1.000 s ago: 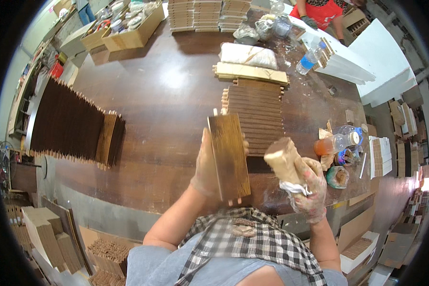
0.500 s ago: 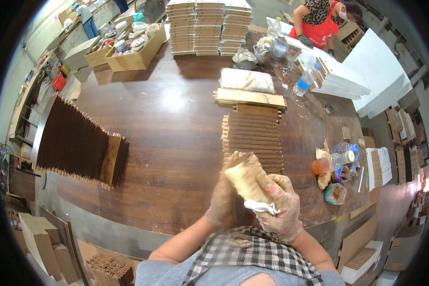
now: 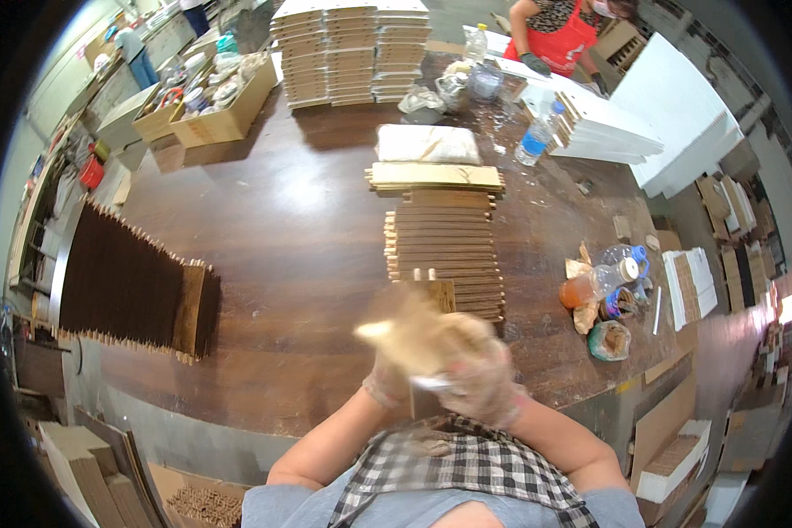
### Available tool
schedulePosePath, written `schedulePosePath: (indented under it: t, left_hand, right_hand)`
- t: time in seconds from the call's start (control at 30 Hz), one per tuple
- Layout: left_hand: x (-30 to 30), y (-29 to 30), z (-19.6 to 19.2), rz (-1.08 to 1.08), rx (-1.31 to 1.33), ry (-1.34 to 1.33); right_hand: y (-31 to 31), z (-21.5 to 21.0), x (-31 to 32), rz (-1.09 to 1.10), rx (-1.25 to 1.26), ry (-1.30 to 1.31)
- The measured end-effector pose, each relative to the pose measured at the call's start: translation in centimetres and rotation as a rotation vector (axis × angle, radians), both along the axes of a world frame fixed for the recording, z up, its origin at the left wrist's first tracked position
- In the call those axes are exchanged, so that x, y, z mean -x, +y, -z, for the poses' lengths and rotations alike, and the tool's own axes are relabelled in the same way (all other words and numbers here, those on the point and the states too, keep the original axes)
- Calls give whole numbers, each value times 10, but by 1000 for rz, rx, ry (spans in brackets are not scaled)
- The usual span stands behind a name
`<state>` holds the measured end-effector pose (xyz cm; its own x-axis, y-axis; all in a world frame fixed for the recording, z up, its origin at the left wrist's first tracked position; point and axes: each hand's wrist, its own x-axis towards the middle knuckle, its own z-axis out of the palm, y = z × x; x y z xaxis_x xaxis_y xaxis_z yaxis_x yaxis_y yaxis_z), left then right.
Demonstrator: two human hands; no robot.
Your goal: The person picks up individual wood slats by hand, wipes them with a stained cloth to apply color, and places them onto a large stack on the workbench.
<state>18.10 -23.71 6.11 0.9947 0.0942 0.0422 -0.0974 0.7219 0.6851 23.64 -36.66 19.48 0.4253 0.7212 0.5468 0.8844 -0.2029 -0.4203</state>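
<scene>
Wiping appears in hand: right hand (image 3: pixel 486 374) grasps a motion-blurred tan pad (image 3: pixel 416 343) across the brown dowelled slat (image 3: pixel 446 297), which left hand (image 3: pixel 385 380), fingers largely hidden, seemingly grips above the table's (image 3: pixel 264 290) near edge; next stroke likely calls for even pressure

- My tan wad (image 3: pixel 411 341): cloth-like, blurred.
- The brown rectangular board (image 3: pixel 441 294) I grip: stained wood.
- The broad brown tabletop (image 3: pixel 299 264) before me: glossy, scuffed wood.
- The clear, white-capped bottle (image 3: pixel 600 282): shiny plastic.
</scene>
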Motion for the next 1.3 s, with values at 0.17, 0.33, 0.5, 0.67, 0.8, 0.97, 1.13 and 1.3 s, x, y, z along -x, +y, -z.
schedulePosePath:
  t: [0.17,0.33,0.5,0.67,0.8,0.97,1.13,1.3]
  left_hand:
    - [-10,-8,-70,217,253,386]
    - [-8,-3,-69,128,-70,225]
    - [-19,5,-69,179,395,233]
    - [-30,35,-13,253,594,-28]
    - [-32,73,-25,124,404,274]
    - [27,126,-48,-151,158,303]
    - [61,162,-25,-438,-744,695]
    - [80,151,7,-486,-1829,809]
  right_hand:
    - [33,24,-61,138,-290,-176]
    - [23,25,-130,198,-377,-122]
    - [36,20,-80,44,-317,-68]
    - [40,75,11,-218,-45,-52]
    - [39,34,29,-416,-206,394]
    - [14,30,-16,-94,-644,799]
    - [-5,80,-18,-96,-356,657]
    - [8,73,-10,-219,-527,988]
